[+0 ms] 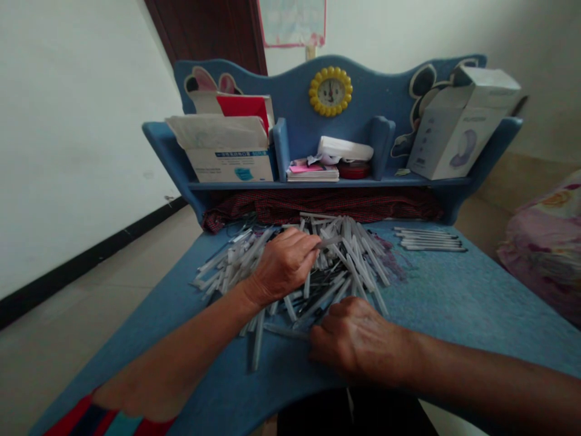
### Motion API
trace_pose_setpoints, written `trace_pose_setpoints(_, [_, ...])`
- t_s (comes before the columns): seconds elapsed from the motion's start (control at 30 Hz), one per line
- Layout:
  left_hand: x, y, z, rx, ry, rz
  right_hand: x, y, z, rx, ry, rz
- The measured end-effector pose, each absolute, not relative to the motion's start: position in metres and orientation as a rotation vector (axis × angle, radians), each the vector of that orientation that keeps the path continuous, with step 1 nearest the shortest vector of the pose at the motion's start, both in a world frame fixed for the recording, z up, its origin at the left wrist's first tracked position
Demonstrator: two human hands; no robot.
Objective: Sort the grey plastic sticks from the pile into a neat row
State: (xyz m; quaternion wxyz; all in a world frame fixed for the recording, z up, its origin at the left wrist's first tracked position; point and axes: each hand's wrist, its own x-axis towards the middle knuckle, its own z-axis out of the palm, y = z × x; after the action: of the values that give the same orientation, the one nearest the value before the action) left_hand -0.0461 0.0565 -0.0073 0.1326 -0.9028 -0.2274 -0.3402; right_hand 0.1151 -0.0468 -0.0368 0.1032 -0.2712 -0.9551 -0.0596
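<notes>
A pile of translucent pen barrels (358, 257) is heaped in the middle of the blue desk (436, 303), with thin dark pieces showing among them. My left hand (287, 261) is over the pile, its fingers pinched on a greyish pen barrel (330, 241) that sticks out to the right. Close to the desk's front edge, my right hand (356, 336) is closed with its knuckles up. One clear tube (285, 331) lies just left of its fingers; whether the hand grips it is hidden. To the right, several dark-tipped pens (429, 240) lie side by side in a row.
Behind the pile, a dark red checked cloth (318, 203) is tucked under the shelf (254, 186). On the shelf stand a mask box (231, 160), a stack of papers (313, 174) and a white carton (460, 130). A yellow flower-shaped clock (331, 91) is on the backboard.
</notes>
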Motion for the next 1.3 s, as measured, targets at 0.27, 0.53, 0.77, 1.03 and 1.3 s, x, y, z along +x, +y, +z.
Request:
trace_pose_setpoints(0.27, [-0.051,0.060,-0.006,-2.558,-0.736,-0.976,0.134,-0.013,-0.008,-1.199,-2.837,-0.331])
trace_pose_setpoints(0.53, [-0.056,0.063,-0.004,-2.511,-0.833,-0.960,0.119,0.021,0.012,-1.204,-3.108,-0.396])
trace_pose_setpoints(0.77, [-0.059,0.065,-0.002,-2.506,-0.863,-0.924,0.124,0.029,0.006,-1.159,-3.054,-0.400])
trace_pose_setpoints(1.03, [-0.064,0.072,0.001,-2.520,-0.935,-0.988,0.162,0.017,0.004,-1.140,-2.530,-0.403])
trace_pose_setpoints(1.3, [-0.061,0.069,0.001,-2.557,-0.881,-0.953,0.186,0.022,0.024,-1.714,-2.341,-0.746])
